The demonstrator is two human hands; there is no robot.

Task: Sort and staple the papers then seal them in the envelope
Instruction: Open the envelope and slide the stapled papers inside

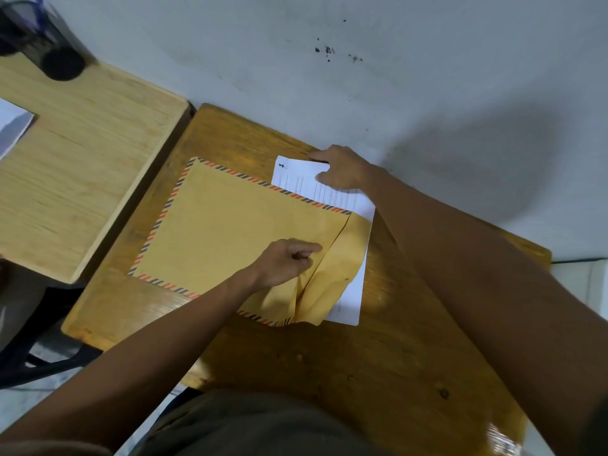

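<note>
A large yellow envelope [230, 222] with a red and blue striped border lies on the brown wooden desk [378, 350]. Its flap [339, 274] is open to the right. White lined papers [302, 182] lie partly under the envelope and stick out at its far and right sides. My left hand [286, 261] pinches the envelope's mouth edge beside the flap. My right hand [342, 169] grips the far edge of the papers, thumb on top.
A lighter wooden desk [82, 166] stands to the left, with a dark mesh pen holder [36, 37] at its far corner and a white sheet [10, 126] at its left edge. A grey wall [394, 60] runs right behind both desks.
</note>
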